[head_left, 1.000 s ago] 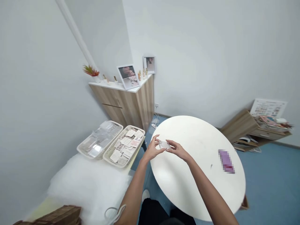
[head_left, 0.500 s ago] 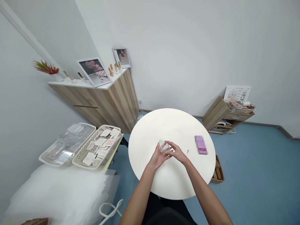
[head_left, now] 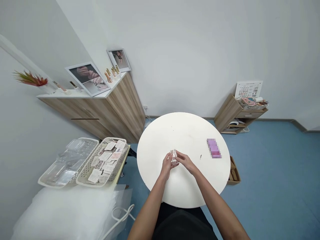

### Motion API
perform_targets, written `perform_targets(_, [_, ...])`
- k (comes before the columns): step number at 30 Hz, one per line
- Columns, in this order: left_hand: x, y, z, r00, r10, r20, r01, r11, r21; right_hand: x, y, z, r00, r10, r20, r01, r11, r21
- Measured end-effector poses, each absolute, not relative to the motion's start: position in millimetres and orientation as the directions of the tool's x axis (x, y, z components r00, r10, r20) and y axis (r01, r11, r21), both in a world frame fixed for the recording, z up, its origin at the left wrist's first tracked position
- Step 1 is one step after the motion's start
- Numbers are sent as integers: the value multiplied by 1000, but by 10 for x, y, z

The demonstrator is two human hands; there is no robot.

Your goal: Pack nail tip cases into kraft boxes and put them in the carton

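Both my hands hold a small clear plastic box [head_left: 174,156] above the middle of the round white table [head_left: 160,136]. On the box's left side, the fingers of my left hand [head_left: 167,165] are closed around it. My right hand [head_left: 187,162] grips it from the right, thumb and fingers bent against its side. Whether anything lies inside the box cannot be made out. A purple item [head_left: 213,148], blurred into pixels, rests on the table to the right of my hands.
To the left stand a basket of clear plastic boxes [head_left: 42,182] and a basket of small printed cards [head_left: 86,184]. White foam sheets [head_left: 65,213] lie in front of them. A wooden cabinet [head_left: 125,103] is behind, a small shelf [head_left: 226,111] at right. A cardboard box [head_left: 235,181] sits beside the table.
The clear box has turned in my hands and now shows a narrower side. My hands have come closer together around it. The view has shifted slightly.
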State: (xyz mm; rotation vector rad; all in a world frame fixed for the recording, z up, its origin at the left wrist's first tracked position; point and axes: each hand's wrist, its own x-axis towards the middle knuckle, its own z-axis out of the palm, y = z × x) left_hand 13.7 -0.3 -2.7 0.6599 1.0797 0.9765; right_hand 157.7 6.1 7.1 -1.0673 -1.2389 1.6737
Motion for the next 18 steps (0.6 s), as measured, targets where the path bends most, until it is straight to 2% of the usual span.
perform_targets(4, [91, 67, -39, 214, 858, -467, -339, 514, 788, 1699, 92, 128, -366, 914, -175, -159, -247, -956])
perform_targets(7, [5, 109, -173, 299, 828, -474, -334, 557, 760, 1824, 145, 9, -297, 902, -314, -110, -359, -927])
perform_targets(9, [-71, 112, -344, 297, 823, -484, -334, 564, 755, 1906, 163, -151, -197, 885, -422, -79, -443, -893])
perform_targets(12, [-166, 85, -664, 175, 816, -552, -280, 578, 766, 1989, 139, -437, -36, 852, -522, -112, -522, -845])
perform_targets(15, [-200, 56, -945, 5, 794, -608, -164, 600, 783, 2006, 74, -705, 85, 825, -559, -143, -546, -826])
perform_targets(18, [-190, 40, -1115, -71, 784, -617, -109, 609, 786, 1988, 9, -940, 163, 803, -573, -110, -563, -819])
